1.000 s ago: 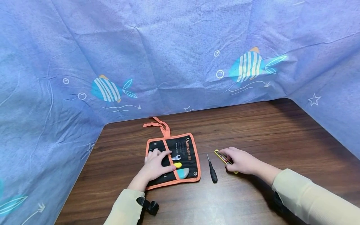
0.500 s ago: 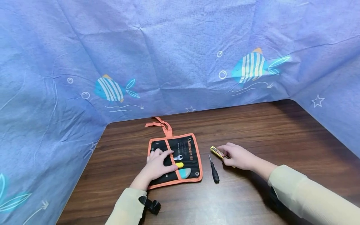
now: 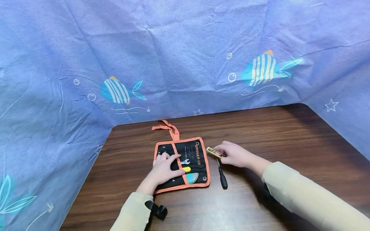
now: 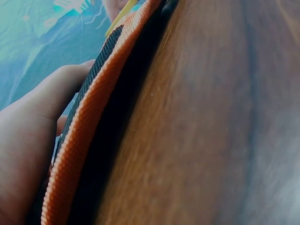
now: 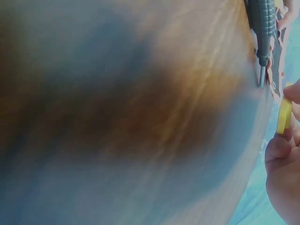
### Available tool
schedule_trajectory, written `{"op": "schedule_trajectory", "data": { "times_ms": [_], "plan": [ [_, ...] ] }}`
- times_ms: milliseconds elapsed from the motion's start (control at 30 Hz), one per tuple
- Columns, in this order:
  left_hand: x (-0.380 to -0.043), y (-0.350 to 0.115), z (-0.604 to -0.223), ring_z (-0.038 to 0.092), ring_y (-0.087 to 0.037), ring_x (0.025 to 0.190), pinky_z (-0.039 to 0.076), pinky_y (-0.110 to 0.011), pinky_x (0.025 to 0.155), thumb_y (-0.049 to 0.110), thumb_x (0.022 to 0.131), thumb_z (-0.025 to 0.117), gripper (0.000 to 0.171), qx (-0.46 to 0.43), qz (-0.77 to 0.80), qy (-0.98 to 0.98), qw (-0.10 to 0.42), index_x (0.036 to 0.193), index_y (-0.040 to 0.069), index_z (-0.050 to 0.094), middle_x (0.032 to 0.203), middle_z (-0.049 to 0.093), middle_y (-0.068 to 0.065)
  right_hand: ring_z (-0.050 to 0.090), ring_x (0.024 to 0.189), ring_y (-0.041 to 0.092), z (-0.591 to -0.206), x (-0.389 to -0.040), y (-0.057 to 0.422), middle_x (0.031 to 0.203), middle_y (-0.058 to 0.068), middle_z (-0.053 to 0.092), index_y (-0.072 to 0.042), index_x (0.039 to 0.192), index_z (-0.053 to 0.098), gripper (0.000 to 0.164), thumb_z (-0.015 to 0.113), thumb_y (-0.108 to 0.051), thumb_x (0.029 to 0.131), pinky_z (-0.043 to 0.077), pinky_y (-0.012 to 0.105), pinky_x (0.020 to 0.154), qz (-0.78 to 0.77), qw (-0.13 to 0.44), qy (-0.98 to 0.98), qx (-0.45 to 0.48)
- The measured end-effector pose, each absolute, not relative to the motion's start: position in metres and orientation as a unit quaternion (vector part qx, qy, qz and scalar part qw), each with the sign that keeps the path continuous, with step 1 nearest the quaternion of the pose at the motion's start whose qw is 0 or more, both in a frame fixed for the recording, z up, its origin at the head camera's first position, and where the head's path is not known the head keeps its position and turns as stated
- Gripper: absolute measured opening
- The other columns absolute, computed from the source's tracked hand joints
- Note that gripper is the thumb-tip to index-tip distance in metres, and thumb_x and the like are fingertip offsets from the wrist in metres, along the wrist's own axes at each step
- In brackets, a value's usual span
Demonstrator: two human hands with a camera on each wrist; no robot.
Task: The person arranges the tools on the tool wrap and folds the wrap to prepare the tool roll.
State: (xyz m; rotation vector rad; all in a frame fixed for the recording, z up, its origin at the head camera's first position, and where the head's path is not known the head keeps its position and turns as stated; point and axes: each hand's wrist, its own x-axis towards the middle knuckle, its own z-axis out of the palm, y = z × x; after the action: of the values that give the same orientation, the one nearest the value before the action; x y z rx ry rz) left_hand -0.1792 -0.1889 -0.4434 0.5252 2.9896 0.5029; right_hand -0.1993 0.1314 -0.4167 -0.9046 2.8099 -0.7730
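A black tool pouch (image 3: 192, 150) with orange trim lies unrolled on the table. Its pocket holds a wrench (image 3: 185, 161), a yellow-ended tool (image 3: 187, 169) and a tool with a teal and grey end (image 3: 192, 177). My left hand (image 3: 164, 170) rests on the pouch, thumb and forefinger spread along the orange pocket edge. Just right of the pouch, my right hand (image 3: 233, 154) pinches a slim, flat yellow-edged bar (image 3: 214, 152) with a dark and red printed face; its kind is unclear. A black-handled screwdriver (image 3: 223, 179) lies on the table below that hand.
The brown wooden table (image 3: 260, 128) runs back to a blue cloth (image 3: 185, 64) printed with fish. Orange tie straps (image 3: 170, 128) trail from the pouch's far edge. A black strap device (image 3: 157, 210) sits on my left wrist.
My right hand has lifted the yellow-edged bar and carried it left, to the pouch's right edge. The bar has turned flatter. My left hand keeps its place on the pouch.
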Motion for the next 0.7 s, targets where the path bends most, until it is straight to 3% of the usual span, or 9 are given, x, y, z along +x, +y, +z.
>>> {"op": "schedule_trajectory", "data": {
  "times_ms": [433,700],
  "plan": [
    [-0.180,-0.184,-0.445,0.033,-0.018,0.084,0.026,-0.038,0.071,0.075,0.073,0.054,0.075,0.172,0.152,0.973,0.031,0.134,0.033,0.051,0.092,0.040,0.003,0.047,0.074,0.012,-0.409,-0.217,0.105,0.091,-0.003,0.051,-0.012,0.120,0.063,0.043,0.060,-0.010,0.077,0.039,0.030,0.066,-0.246,0.082,0.918,-0.301],
    [-0.181,-0.186,-0.448,0.035,-0.019,0.086,0.028,-0.039,0.072,0.077,0.071,0.054,0.073,0.160,0.147,0.976,0.021,0.129,0.033,0.054,0.096,0.043,0.002,0.048,0.080,0.013,-0.408,-0.223,0.086,0.094,-0.003,0.051,-0.012,0.118,0.063,0.041,0.059,-0.011,0.077,0.040,0.033,0.071,-0.230,0.095,0.914,-0.320]
  ]
}}
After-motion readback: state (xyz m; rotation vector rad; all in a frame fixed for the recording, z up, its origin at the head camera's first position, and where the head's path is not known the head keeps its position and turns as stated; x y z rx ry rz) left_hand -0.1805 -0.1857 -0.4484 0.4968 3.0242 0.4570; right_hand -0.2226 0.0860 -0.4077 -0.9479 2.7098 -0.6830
